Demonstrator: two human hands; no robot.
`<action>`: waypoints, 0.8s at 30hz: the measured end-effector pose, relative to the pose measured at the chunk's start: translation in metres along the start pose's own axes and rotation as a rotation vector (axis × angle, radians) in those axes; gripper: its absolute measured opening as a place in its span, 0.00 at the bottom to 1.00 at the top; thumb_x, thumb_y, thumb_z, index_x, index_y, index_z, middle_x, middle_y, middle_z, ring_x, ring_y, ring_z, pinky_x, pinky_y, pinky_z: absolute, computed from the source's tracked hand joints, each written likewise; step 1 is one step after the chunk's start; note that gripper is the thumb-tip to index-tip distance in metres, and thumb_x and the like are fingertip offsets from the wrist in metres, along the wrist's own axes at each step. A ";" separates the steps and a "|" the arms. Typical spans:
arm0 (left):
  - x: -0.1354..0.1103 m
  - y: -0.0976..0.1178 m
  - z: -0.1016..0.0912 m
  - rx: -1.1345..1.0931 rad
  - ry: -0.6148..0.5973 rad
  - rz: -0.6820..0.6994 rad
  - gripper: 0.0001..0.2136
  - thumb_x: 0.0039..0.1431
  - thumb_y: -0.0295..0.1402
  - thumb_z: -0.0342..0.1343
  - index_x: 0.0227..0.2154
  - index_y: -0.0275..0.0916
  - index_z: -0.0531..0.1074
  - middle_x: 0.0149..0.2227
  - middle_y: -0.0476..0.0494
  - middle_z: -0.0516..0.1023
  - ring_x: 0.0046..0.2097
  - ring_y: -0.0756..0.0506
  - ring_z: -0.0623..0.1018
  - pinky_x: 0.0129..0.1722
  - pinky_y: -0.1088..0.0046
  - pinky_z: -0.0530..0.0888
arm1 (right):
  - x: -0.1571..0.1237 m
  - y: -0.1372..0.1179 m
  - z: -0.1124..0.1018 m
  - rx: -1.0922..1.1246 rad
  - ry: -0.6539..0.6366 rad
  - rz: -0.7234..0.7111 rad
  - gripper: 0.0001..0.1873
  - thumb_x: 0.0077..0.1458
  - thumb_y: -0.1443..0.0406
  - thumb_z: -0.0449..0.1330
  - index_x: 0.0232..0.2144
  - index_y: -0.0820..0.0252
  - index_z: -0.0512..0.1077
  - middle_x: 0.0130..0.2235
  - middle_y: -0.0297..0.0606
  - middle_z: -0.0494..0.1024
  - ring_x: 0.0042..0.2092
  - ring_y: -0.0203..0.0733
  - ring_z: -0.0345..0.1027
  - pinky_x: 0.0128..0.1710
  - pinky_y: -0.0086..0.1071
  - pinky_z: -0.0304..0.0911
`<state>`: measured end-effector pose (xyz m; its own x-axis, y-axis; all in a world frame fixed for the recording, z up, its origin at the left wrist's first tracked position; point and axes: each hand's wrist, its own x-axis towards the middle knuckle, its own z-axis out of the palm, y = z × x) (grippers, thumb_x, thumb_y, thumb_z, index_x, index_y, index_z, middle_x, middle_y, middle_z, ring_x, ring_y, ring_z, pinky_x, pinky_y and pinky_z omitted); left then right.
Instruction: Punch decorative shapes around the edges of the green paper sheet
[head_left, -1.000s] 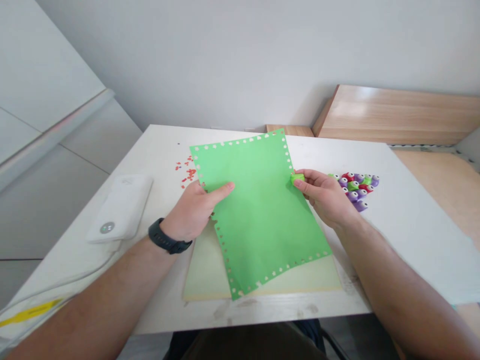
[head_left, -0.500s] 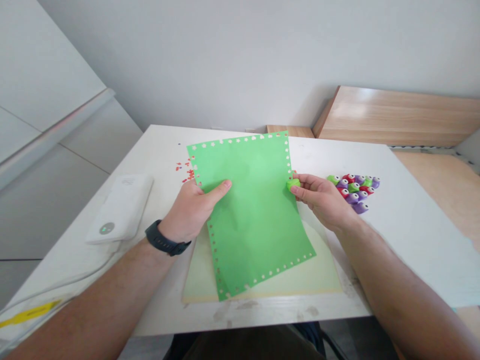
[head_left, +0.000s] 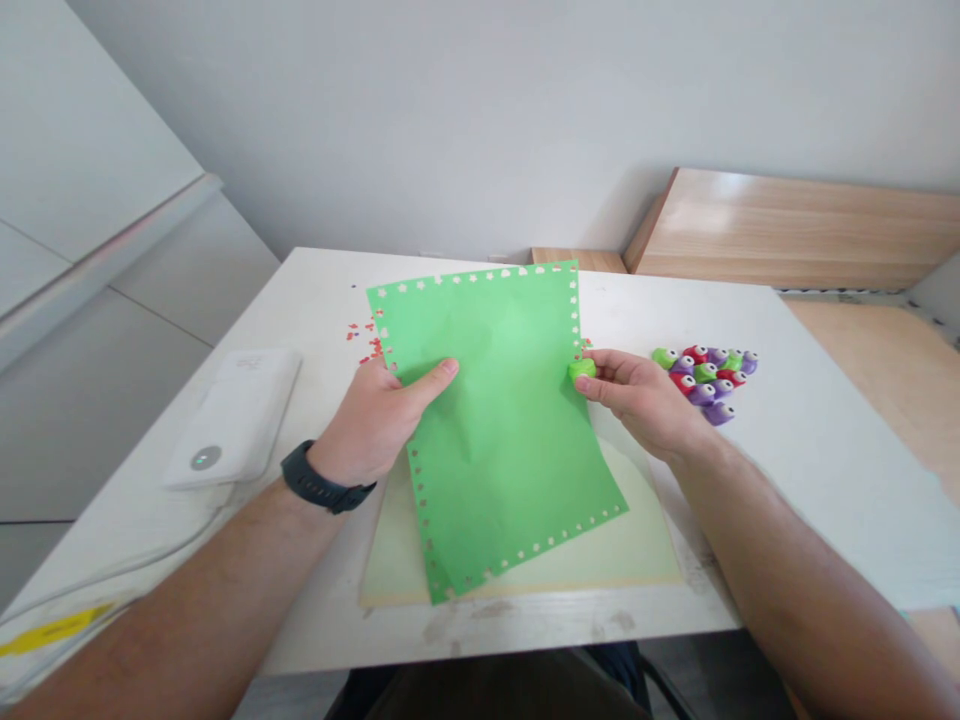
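My left hand (head_left: 390, 415) grips the left edge of a green sheet of paper (head_left: 510, 430), thumb lying on top. Small shaped holes run along the sheet's borders, with a bare stretch on the right edge below my right hand. Between the thumb and fingers of my right hand (head_left: 634, 392) is a small green craft punch (head_left: 582, 371), set at the sheet's right edge. Whether it is pressed down, I cannot tell. The sheet is held tilted above a pale cutting mat (head_left: 637, 550).
Several red, purple and green craft punches (head_left: 705, 375) stand grouped on the white table (head_left: 787, 480) at right. Red paper bits (head_left: 373, 348) lie behind the sheet. A white power bank (head_left: 236, 415) with a cable and yellow tag (head_left: 56, 630) sits at left.
The view has shifted slightly. My right hand and the green punch have moved a touch left against the sheet's right edge; my left hand keeps the same hold.
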<state>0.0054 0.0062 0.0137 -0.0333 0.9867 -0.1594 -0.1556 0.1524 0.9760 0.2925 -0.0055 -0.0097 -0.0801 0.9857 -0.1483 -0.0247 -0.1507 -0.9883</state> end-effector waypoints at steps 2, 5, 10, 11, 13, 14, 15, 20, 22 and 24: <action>0.000 0.000 -0.001 0.013 -0.069 0.016 0.22 0.46 0.37 0.77 0.47 0.45 0.83 0.47 0.42 0.87 0.58 0.29 0.81 0.54 0.49 0.82 | 0.000 0.000 0.000 -0.004 0.008 -0.007 0.20 0.50 0.58 0.76 0.44 0.56 0.81 0.41 0.37 0.82 0.43 0.43 0.72 0.50 0.40 0.65; 0.001 -0.002 -0.003 0.022 -0.094 0.015 0.22 0.48 0.39 0.76 0.47 0.45 0.83 0.50 0.40 0.86 0.60 0.30 0.80 0.55 0.50 0.81 | 0.000 0.000 0.001 -0.012 0.012 -0.011 0.20 0.51 0.58 0.76 0.45 0.56 0.80 0.42 0.37 0.81 0.42 0.43 0.71 0.49 0.39 0.64; 0.002 -0.005 -0.005 0.023 -0.097 0.011 0.20 0.49 0.38 0.75 0.46 0.45 0.83 0.51 0.42 0.85 0.60 0.30 0.79 0.56 0.51 0.81 | 0.000 0.000 0.002 -0.004 0.007 -0.009 0.18 0.52 0.57 0.75 0.44 0.56 0.80 0.40 0.35 0.80 0.40 0.40 0.69 0.46 0.36 0.63; 0.002 -0.005 -0.005 0.028 -0.103 0.017 0.19 0.49 0.38 0.74 0.46 0.45 0.83 0.51 0.43 0.85 0.60 0.30 0.79 0.57 0.51 0.81 | 0.000 0.000 0.002 0.003 0.005 -0.011 0.18 0.53 0.58 0.75 0.44 0.57 0.80 0.40 0.35 0.80 0.40 0.40 0.69 0.45 0.36 0.62; 0.003 -0.005 -0.006 0.048 -0.116 0.027 0.19 0.51 0.38 0.73 0.46 0.45 0.83 0.51 0.44 0.85 0.61 0.30 0.79 0.57 0.51 0.80 | 0.000 0.000 0.002 0.016 0.002 -0.012 0.18 0.53 0.59 0.74 0.44 0.57 0.80 0.39 0.35 0.79 0.40 0.39 0.68 0.45 0.35 0.62; 0.003 -0.005 -0.006 0.062 -0.119 0.030 0.19 0.52 0.39 0.73 0.48 0.46 0.83 0.51 0.44 0.85 0.61 0.30 0.79 0.58 0.51 0.80 | 0.000 0.000 0.002 0.022 -0.001 -0.013 0.17 0.53 0.59 0.74 0.44 0.57 0.80 0.40 0.34 0.79 0.40 0.39 0.68 0.45 0.35 0.61; 0.003 -0.004 -0.006 0.077 -0.121 0.030 0.20 0.52 0.39 0.73 0.49 0.46 0.82 0.52 0.45 0.85 0.61 0.31 0.78 0.58 0.51 0.80 | 0.000 0.000 0.002 0.027 -0.005 -0.014 0.17 0.54 0.59 0.74 0.44 0.57 0.80 0.40 0.34 0.79 0.40 0.39 0.68 0.44 0.35 0.61; 0.002 -0.002 -0.006 0.121 -0.111 0.032 0.22 0.54 0.40 0.72 0.53 0.46 0.81 0.54 0.45 0.84 0.61 0.32 0.79 0.59 0.52 0.80 | 0.000 0.000 0.003 0.043 -0.011 -0.017 0.16 0.54 0.59 0.74 0.43 0.58 0.80 0.40 0.34 0.80 0.40 0.39 0.68 0.45 0.35 0.61; 0.003 -0.003 -0.007 0.127 -0.123 0.038 0.23 0.55 0.41 0.71 0.54 0.46 0.80 0.54 0.45 0.84 0.61 0.32 0.79 0.60 0.51 0.79 | 0.000 0.000 0.004 0.057 -0.007 -0.015 0.16 0.53 0.59 0.75 0.43 0.57 0.80 0.40 0.35 0.80 0.41 0.39 0.69 0.45 0.35 0.62; 0.004 -0.004 -0.008 0.129 -0.146 0.050 0.23 0.57 0.41 0.70 0.55 0.45 0.80 0.55 0.44 0.84 0.63 0.32 0.77 0.62 0.49 0.77 | 0.000 0.000 0.004 0.066 0.003 -0.012 0.16 0.53 0.60 0.75 0.43 0.57 0.80 0.41 0.35 0.81 0.41 0.39 0.69 0.46 0.35 0.63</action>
<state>-0.0020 0.0086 0.0077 0.1071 0.9896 -0.0964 -0.0290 0.1000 0.9946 0.2885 -0.0057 -0.0097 -0.0768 0.9876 -0.1367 -0.0916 -0.1435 -0.9854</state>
